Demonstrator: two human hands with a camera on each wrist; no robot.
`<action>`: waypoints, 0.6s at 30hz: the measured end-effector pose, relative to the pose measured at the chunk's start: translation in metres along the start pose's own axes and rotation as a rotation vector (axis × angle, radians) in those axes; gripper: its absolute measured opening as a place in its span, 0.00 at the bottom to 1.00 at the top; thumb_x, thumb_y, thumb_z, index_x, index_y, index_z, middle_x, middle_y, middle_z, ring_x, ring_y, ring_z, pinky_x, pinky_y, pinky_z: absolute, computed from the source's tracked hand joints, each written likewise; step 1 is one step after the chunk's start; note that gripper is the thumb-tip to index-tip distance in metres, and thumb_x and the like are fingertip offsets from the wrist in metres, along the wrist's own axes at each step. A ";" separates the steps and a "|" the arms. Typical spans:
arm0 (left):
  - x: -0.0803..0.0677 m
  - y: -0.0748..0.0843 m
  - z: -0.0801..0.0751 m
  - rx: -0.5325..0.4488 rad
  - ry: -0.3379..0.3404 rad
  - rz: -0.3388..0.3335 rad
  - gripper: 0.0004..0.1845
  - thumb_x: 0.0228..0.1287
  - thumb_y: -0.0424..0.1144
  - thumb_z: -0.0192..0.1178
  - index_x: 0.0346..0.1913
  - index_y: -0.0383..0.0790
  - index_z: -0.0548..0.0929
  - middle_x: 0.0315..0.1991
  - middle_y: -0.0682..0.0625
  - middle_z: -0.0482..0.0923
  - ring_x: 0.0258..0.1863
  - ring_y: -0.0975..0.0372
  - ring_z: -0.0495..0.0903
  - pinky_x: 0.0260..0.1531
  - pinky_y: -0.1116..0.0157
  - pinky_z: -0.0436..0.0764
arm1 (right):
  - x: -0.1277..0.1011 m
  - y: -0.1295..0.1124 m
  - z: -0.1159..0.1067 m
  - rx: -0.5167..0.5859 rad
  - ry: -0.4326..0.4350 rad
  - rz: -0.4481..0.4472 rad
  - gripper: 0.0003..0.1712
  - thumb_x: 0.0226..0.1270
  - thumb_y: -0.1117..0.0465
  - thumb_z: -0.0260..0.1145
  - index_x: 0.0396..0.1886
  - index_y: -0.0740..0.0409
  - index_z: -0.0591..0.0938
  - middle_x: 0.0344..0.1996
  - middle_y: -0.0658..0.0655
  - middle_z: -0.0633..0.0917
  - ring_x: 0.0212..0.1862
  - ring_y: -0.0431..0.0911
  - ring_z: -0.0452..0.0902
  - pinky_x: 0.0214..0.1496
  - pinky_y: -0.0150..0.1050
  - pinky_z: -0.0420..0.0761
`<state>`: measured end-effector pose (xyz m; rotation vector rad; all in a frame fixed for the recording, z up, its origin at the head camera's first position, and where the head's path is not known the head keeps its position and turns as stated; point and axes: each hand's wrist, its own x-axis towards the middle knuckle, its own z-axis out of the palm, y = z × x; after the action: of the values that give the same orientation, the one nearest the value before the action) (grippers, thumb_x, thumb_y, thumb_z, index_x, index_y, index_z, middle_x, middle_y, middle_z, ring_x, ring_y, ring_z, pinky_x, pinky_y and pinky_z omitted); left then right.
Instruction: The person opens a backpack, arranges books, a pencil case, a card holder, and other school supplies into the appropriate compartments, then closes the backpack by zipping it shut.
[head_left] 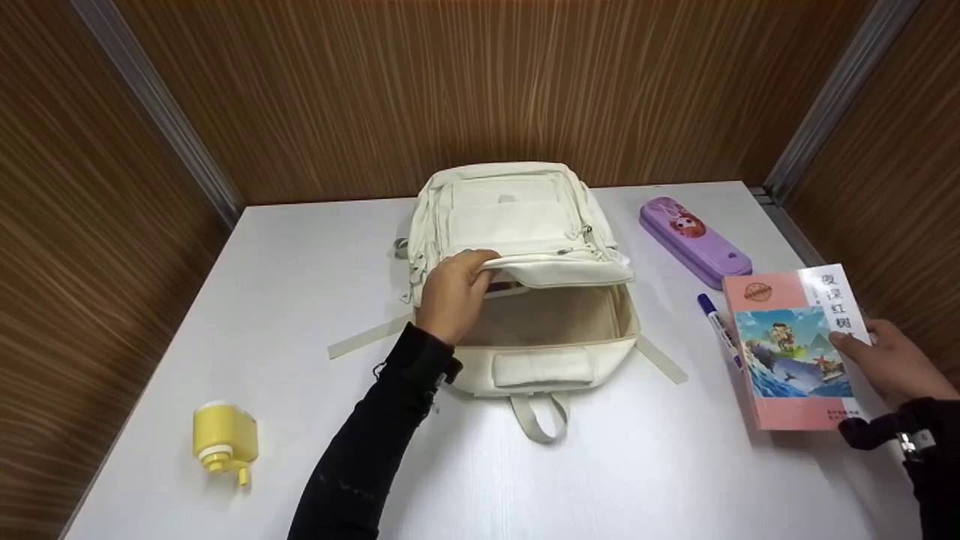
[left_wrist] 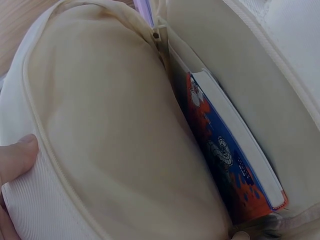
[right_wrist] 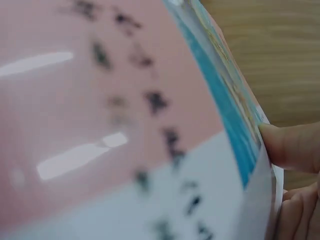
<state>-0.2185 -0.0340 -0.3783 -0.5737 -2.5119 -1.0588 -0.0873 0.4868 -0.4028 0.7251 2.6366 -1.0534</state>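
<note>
Left grip on the backpack's edge, right grip on a pink book

From where I sit, the head view gives me a cream backpack (head_left: 506, 210) lying on the white surface (head_left: 637, 472), its main compartment gaping towards me. My left grip (head_left: 454, 296) is curled round the raised edge of the opening, holding it up. Inside, the left wrist view shows me a blue and orange book (left_wrist: 237, 160) against one wall of the compartment.

My right grip (head_left: 896, 360) pinches a pink-covered book (head_left: 787, 360) by its right edge, thumb on the front cover. That book is outside the backpack, well to its right; I can't tell whether it touches the surface. In the right wrist view its printing is blurred.

The book partly hides a blue-capped marker (head_left: 718, 326). A purple case (head_left: 694, 240) lies just beyond them, and a yellow object (head_left: 225, 433) sits well apart, at the near left.
</note>
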 end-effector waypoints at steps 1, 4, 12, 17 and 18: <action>0.000 0.000 0.000 -0.005 0.001 -0.004 0.10 0.65 0.39 0.62 0.47 0.46 0.87 0.45 0.52 0.87 0.47 0.58 0.84 0.50 0.59 0.79 | -0.002 -0.006 0.004 0.016 -0.015 -0.010 0.56 0.71 0.32 0.43 0.72 0.77 0.40 0.52 0.78 0.69 0.40 0.52 0.79 0.38 0.39 0.79; 0.001 0.000 0.000 -0.023 0.009 -0.016 0.10 0.65 0.41 0.63 0.46 0.46 0.87 0.44 0.53 0.87 0.46 0.59 0.84 0.50 0.60 0.79 | -0.010 -0.025 0.016 0.061 -0.074 -0.075 0.52 0.74 0.36 0.43 0.72 0.76 0.39 0.47 0.70 0.76 0.36 0.44 0.81 0.36 0.36 0.81; 0.002 0.000 0.001 -0.068 0.034 -0.026 0.10 0.64 0.42 0.63 0.46 0.46 0.87 0.42 0.52 0.87 0.45 0.60 0.84 0.49 0.62 0.79 | -0.024 -0.065 0.056 0.221 -0.247 -0.187 0.42 0.78 0.43 0.45 0.70 0.74 0.46 0.38 0.46 0.79 0.38 0.36 0.81 0.42 0.35 0.82; 0.003 0.001 0.002 -0.120 0.066 -0.022 0.09 0.65 0.39 0.62 0.45 0.44 0.87 0.42 0.52 0.87 0.46 0.61 0.84 0.50 0.63 0.79 | -0.034 -0.082 0.080 0.236 -0.311 -0.209 0.40 0.78 0.46 0.47 0.70 0.74 0.48 0.38 0.50 0.82 0.38 0.38 0.82 0.43 0.34 0.82; 0.003 0.002 0.002 -0.127 0.072 -0.022 0.09 0.65 0.39 0.62 0.45 0.43 0.87 0.42 0.51 0.87 0.46 0.61 0.84 0.51 0.63 0.79 | -0.036 -0.085 0.085 0.240 -0.322 -0.210 0.40 0.78 0.46 0.47 0.70 0.73 0.48 0.38 0.50 0.82 0.38 0.38 0.82 0.43 0.34 0.82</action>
<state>-0.2202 -0.0310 -0.3773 -0.5338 -2.4073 -1.2313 -0.0993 0.3623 -0.4012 0.2883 2.3694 -1.4281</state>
